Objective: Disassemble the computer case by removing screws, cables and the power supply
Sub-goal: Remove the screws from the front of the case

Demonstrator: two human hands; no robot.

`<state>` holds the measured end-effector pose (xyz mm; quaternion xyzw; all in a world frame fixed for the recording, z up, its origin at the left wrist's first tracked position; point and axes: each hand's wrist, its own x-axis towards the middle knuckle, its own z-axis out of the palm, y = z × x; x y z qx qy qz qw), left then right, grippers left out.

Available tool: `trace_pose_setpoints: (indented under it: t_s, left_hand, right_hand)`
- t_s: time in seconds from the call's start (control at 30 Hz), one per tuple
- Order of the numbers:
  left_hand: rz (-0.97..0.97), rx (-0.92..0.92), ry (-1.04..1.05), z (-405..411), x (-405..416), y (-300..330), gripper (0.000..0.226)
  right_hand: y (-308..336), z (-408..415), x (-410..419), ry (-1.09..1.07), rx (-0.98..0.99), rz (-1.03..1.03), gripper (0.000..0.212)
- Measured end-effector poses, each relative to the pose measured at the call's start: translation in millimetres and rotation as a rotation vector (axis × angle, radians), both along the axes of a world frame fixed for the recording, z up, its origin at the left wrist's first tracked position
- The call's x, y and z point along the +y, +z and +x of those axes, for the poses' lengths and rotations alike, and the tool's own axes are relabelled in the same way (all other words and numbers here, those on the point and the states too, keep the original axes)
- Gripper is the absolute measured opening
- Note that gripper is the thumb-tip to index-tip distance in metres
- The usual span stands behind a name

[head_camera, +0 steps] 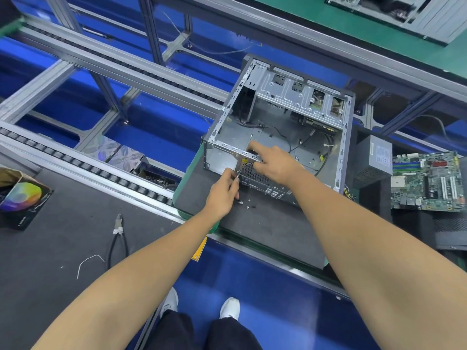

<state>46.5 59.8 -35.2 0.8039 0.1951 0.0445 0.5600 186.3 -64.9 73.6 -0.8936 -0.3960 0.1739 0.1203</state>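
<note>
An open grey computer case (285,114) lies on a dark mat (252,231), its inside bare except for thin black cables (290,140). My left hand (223,190) pinches a small metal part, perhaps a screw, at the case's rear panel. My right hand (273,162) reaches over the case's near rim, fingers on a grey bracket by the rear fan grille. Loose screws (246,204) lie on the mat just below my left hand. A black power supply (374,157) stands to the right of the case, beside a green motherboard (427,183).
Cutting pliers (118,231) and a white wire scrap (88,263) lie on the dark bench at left. A colourful box (21,200) sits at the far left. Roller conveyor rails (83,162) run behind. Another case (394,11) sits at the top right.
</note>
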Motion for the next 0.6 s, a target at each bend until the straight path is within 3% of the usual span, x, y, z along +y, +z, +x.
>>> trace_pose_setpoints:
  t_s: [0.23, 0.37, 0.5, 0.6]
  left_hand:
    - [-0.047, 0.033, 0.028, 1.6, -3.8, 7.9, 0.012]
    - [-0.399, 0.086, 0.105, 4.3, -9.7, 16.2, 0.017]
    - [-0.551, 0.127, 0.156, 3.7, -10.9, 21.6, 0.016]
    - [-0.485, 0.104, 0.160, 4.0, -11.1, 19.9, 0.017]
  right_hand:
    - [0.7, -0.1, 0.0, 0.004, 0.005, 0.010, 0.029]
    - [1.2, -0.9, 0.0, 0.005, -0.001, 0.013, 0.028]
    - [1.4, -0.7, 0.3, 0.014, -0.014, 0.011, 0.029]
    - [1.3, -0.8, 0.5, 0.014, -0.019, 0.007, 0.029]
